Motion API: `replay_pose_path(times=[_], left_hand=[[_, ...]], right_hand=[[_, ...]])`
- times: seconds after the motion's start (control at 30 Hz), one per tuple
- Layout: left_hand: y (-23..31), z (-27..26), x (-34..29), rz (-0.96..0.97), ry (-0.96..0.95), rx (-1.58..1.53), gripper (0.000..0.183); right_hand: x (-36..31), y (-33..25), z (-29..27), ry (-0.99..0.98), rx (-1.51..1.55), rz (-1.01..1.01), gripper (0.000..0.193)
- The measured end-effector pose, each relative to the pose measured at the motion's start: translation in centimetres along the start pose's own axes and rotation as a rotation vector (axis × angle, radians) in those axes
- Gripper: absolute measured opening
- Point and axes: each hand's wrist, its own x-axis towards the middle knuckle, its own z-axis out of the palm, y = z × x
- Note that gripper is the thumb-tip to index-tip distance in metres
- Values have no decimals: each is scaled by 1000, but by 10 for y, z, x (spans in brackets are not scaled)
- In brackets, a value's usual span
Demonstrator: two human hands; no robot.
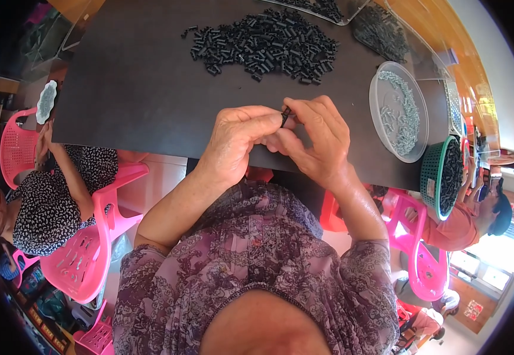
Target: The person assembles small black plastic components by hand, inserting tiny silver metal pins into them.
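Observation:
A small black plastic part (285,116) is pinched between my two hands above the near edge of the dark table. My left hand (239,135) has thumb and forefinger closed on it from the left. From the right, my right hand (319,137) closes its fingertips on the same part. My fingers cover much of the piece, so its full shape is hidden. Beyond my hands lies a loose pile of similar black plastic parts (268,46). To the right, a round clear plastic tub (377,112) holds many small silvery screws (409,118).
A green basket (429,177) of black pieces stands at the table's right edge. Clear trays (381,32) with dark parts sit at the far right. Pink plastic chairs (82,260) flank me. One person sits at the left (56,207), another at the right (455,228).

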Motion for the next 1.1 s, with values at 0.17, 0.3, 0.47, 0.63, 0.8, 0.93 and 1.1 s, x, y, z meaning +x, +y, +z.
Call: replay_pose_path(times=[0.17, 0.3, 0.47, 0.63, 0.8, 0.93, 1.1], left_hand=[[3, -2, -4, 2, -32, 43, 22], [4, 1, -7, -27, -23, -35, 23], [3, 1, -7, -22, -35, -92, 22], [0, 3, -9, -13, -5, -149, 20], [-5, 7, -8, -54, 88, -130, 18], [-6, 8, -14, -68, 120, -143, 19], [-6, 8, -10, -61, 111, -104, 18]], right_hand=[[1, -3, 1, -25, 52, 0, 42], [2, -3, 3, 7, 56, -55, 41], [0, -2, 3, 27, 51, -82, 41], [-1, -2, 5, 60, 16, -132, 40], [-6, -2, -1, 17, -60, -137, 40], [-7, -5, 3, 14, -46, -156, 35], [-9, 1, 5, 47, -91, -165, 33]])
